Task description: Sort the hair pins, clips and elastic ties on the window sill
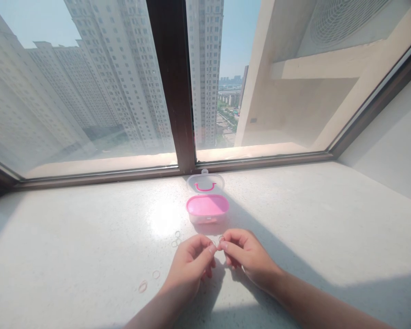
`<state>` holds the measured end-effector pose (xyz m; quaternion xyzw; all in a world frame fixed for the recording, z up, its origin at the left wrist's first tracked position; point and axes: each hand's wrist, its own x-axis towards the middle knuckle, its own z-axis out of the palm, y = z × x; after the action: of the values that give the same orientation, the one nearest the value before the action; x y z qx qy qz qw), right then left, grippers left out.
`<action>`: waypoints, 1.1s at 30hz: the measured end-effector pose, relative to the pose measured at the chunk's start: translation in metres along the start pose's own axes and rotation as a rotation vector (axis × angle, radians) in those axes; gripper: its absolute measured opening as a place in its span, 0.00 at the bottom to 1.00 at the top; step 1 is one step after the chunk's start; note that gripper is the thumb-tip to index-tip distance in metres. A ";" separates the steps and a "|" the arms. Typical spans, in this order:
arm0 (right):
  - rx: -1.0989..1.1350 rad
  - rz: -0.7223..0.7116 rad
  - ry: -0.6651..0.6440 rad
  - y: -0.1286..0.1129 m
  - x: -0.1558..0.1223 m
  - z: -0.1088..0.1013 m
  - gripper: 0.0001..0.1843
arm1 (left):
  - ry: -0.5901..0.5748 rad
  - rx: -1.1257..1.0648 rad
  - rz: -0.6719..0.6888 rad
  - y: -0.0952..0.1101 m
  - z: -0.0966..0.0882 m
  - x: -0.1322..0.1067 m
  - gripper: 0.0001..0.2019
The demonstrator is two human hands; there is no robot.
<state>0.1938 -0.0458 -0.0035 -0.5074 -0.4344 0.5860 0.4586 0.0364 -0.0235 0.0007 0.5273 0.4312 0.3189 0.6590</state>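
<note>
My right hand (248, 251) pinches a small thin ring (221, 238) between thumb and forefinger. My left hand (196, 260) is closed in a pinch close beside it, the two sets of fingertips nearly touching. Part of another thin ring (213, 243) shows at the left fingertips. Whether the two rings are linked I cannot tell. Just beyond the hands stands a small clear box with a pink top (207, 205). Left of my left hand, several loose rings (177, 234) lie on the pale surface. A pinkish ring (143, 286) and a thin pale ring (156, 274) lie nearer to me.
Behind the box, a clear oval lid (205, 183) with a pink handle lies against the window frame (180, 91). The speckled white sill (71, 242) carries bright glare on the left and shadow on the right. A white wall (390, 132) bounds the right side.
</note>
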 end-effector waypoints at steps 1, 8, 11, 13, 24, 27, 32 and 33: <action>-0.001 0.002 0.002 0.000 0.000 0.000 0.13 | 0.001 0.000 0.002 0.000 0.000 0.000 0.15; 0.003 0.007 -0.007 -0.002 0.000 0.000 0.14 | 0.001 -0.011 0.005 0.000 -0.001 0.001 0.15; 0.004 0.000 -0.006 -0.001 0.001 0.000 0.13 | 0.001 -0.010 0.003 0.001 0.000 0.000 0.15; 0.005 -0.004 -0.008 0.000 0.001 0.000 0.13 | 0.001 -0.006 0.009 0.003 0.001 0.000 0.14; -0.007 -0.029 -0.022 0.002 0.000 -0.002 0.11 | 0.010 -0.001 0.002 0.003 0.001 -0.002 0.14; -0.004 -0.019 -0.020 0.002 0.000 -0.002 0.11 | 0.007 -0.008 -0.007 0.003 0.001 -0.001 0.14; -0.007 -0.020 -0.019 0.001 0.000 -0.002 0.12 | 0.012 -0.014 -0.005 0.006 0.002 -0.001 0.14; -0.009 -0.019 -0.018 0.001 0.000 -0.001 0.12 | 0.016 -0.013 -0.005 0.006 0.002 -0.002 0.14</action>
<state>0.1952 -0.0457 -0.0043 -0.5001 -0.4458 0.5843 0.4580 0.0374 -0.0243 0.0072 0.5192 0.4356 0.3244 0.6598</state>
